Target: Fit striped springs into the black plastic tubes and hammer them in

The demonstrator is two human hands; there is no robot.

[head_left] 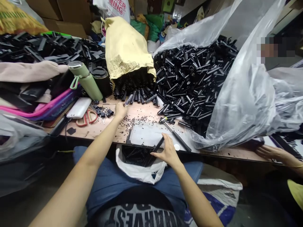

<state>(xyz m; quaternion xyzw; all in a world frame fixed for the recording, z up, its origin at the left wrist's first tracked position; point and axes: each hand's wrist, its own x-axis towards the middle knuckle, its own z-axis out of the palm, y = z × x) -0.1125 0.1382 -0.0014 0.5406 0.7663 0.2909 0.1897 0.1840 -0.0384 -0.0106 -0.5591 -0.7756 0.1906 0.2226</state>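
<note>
My right hand [168,150] pinches a black tube [158,144] between thumb and fingers, tilted over the table's front edge. Below it, a white bag [151,175] on my lap holds several dark ribbed pieces [136,155]. My left hand [120,111] reaches across the table, fingers closed, beside black-and-silver ribbed pieces [139,96] spilling from a yellow sack [127,47]. What its fingertips hold, if anything, is hidden. Tiny dark beads [139,119] lie scattered between the hands, some on a whitish sheet [144,134]. A hammer [176,135] with a black handle rests right of the sheet.
A large heap of black tubes [189,78] fills a clear plastic bag [248,104] at right. On the left are red-handled scissors [87,118], a white phone [79,107], a green flask [87,82] and black parts [59,49]. Another person's hand [272,153] rests at far right.
</note>
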